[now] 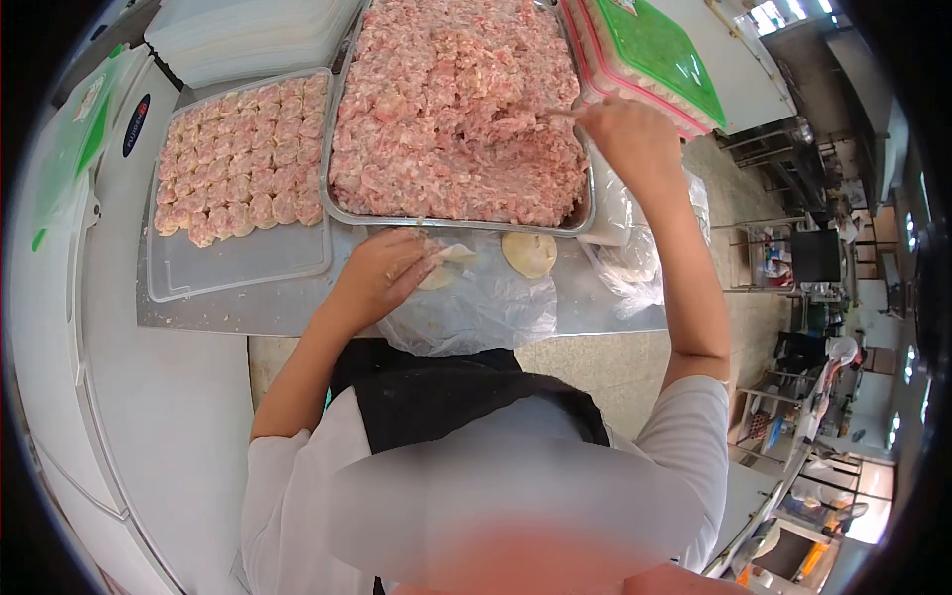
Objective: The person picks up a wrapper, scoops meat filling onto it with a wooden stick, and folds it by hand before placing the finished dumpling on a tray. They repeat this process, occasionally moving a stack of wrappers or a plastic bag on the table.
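Observation:
My left hand (390,268) is closed with its fingertips on a round, pale dough wrapper (455,255), low over the front of the metal table. More pale dough shows just under the fingers, partly hidden. With my right hand (632,141) I grip a thin light-coloured stick-like tool (561,113), its far end at the ground meat. That pinkish meat (436,109) fills a large metal tray (461,227), with a hollow scooped on its right side. One more wrapper (529,254) lies flat near the tray's front edge.
On the left, a clear plastic tray (238,275) carries rows of filled dumplings (248,154). Stacked plastic lids (248,40) stand behind it. Green- and pink-lidded containers (659,59) sit at the back right. Crumpled plastic bags (476,312) lie at the front edge; white cabinets flank the left.

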Demonstrator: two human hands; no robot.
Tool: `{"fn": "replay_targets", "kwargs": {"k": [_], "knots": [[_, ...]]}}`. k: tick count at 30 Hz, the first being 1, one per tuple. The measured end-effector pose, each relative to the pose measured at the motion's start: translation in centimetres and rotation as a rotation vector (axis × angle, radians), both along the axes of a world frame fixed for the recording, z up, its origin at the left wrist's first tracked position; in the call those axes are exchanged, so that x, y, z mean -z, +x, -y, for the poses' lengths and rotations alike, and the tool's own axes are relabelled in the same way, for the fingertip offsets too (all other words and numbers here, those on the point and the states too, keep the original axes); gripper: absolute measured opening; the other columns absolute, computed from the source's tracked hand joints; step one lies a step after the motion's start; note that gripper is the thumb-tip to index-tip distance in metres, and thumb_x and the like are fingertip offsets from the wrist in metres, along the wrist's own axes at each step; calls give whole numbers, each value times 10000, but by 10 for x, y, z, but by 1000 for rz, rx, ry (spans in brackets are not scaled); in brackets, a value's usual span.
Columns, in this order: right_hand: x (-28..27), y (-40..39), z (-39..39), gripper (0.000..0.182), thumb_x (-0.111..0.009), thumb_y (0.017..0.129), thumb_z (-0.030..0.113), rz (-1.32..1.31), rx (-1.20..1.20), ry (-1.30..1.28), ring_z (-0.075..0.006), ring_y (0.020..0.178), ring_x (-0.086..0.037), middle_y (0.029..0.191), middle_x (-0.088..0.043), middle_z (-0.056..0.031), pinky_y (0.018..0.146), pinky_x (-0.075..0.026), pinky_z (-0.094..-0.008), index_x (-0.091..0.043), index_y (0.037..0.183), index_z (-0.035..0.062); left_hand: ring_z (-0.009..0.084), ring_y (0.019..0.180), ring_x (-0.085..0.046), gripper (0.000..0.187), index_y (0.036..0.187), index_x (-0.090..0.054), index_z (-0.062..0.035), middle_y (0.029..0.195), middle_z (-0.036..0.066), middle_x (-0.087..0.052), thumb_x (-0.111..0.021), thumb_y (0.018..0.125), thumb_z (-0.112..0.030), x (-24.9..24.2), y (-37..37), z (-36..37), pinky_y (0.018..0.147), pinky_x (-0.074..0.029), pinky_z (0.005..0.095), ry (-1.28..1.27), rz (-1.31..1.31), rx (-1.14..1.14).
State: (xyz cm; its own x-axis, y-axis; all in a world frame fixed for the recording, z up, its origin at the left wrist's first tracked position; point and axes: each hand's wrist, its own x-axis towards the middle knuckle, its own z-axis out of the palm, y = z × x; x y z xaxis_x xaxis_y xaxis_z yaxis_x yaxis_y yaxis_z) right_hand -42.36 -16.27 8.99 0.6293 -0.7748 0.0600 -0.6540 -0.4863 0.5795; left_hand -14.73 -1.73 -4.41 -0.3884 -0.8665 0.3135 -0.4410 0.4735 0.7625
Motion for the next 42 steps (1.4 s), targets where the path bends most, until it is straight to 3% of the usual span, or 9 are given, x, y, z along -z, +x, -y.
{"fn": "replay_targets", "kwargs": {"k": [2, 4, 11, 15, 17, 26, 32, 39, 42], "knots": [[15, 1, 2, 99, -565, 763, 109, 9, 77, -53, -227, 654, -669, 732, -655, -75, 496, -516, -357, -658, 737, 91, 258, 910, -610, 186, 983, -672, -24, 1004, 92, -638, -644, 856, -156, -5, -1, -2, 823, -480, 327, 29, -97, -45], [58, 11, -9, 104, -573, 761, 127, 108, -133, 46, -221, 633, -664, 696, -646, -68, 492, -515, -354, -654, 703, 97, 209, 883, -601, 174, 994, -657, -12, 978, 91, -633, -622, 885, -143, -16, -4, -4, 816, -466, 301, 477, -525, -90], [7, 8, -25, 138, -544, 814, 150, 112, -15, 105, -261, 641, -641, 657, -597, -74, 502, -479, -393, -627, 718, 97, 178, 893, -574, 251, 1048, -624, 15, 983, 109, -631, -556, 930, -194, -12, 11, -12, 817, -453, 299, 450, -394, 62], [56, 15, -26, 114, -559, 771, 120, 86, -64, 35, -238, 626, -660, 643, -625, -81, 488, -495, -370, -645, 701, 91, 194, 955, -584, 318, 1128, -610, 16, 1031, 122, -633, -513, 953, -232, -10, 11, -15, 868, -451, 304, 442, -352, 68], [64, 41, -45, 186, -564, 829, 211, 258, 142, 214, -276, 666, -653, 700, -642, -126, 562, -500, -427, -632, 729, 69, 197, 981, -585, 331, 1154, -608, 12, 1047, 118, -633, -508, 957, -235, -12, 10, -16, 887, -448, 305, 314, -321, 68], [62, 53, -84, 302, -529, 922, 292, 693, 110, 271, -341, 699, -645, 712, -649, -156, 632, -496, -444, -659, 812, 43, 159, 1047, -585, 292, 1166, -611, 6, 1129, 72, -630, -562, 942, -174, -3, -1, -19, 874, -469, 286, 639, -678, 143], [55, 11, -80, 348, -554, 909, 370, 1152, 137, 555, -334, 701, -651, 792, -665, -186, 618, -495, -411, -704, 956, 59, 171, 951, -649, 326, 1215, -556, -5, 1099, 76, -643, -588, 930, -160, -12, -8, -17, 795, -553, 325, 933, -1318, -104], [54, 2, -58, 243, -566, 876, 328, 233, 164, 62, -317, 669, -645, 711, -651, -116, 568, -498, -444, -689, 822, 126, 195, 981, -647, 317, 1217, -544, 17, 1120, 111, -640, -570, 925, -105, -21, 0, -23, 832, -549, 329, 777, -1203, -157], [64, 20, -78, 250, -560, 876, 312, 528, 120, 107, -322, 675, -642, 713, -651, -130, 581, -499, -445, -671, 796, 103, 200, 978, -649, 317, 1226, -534, 17, 1124, 117, -636, -550, 934, -106, -17, -8, -18, 834, -549, 335, 830, -1260, -159]]}}
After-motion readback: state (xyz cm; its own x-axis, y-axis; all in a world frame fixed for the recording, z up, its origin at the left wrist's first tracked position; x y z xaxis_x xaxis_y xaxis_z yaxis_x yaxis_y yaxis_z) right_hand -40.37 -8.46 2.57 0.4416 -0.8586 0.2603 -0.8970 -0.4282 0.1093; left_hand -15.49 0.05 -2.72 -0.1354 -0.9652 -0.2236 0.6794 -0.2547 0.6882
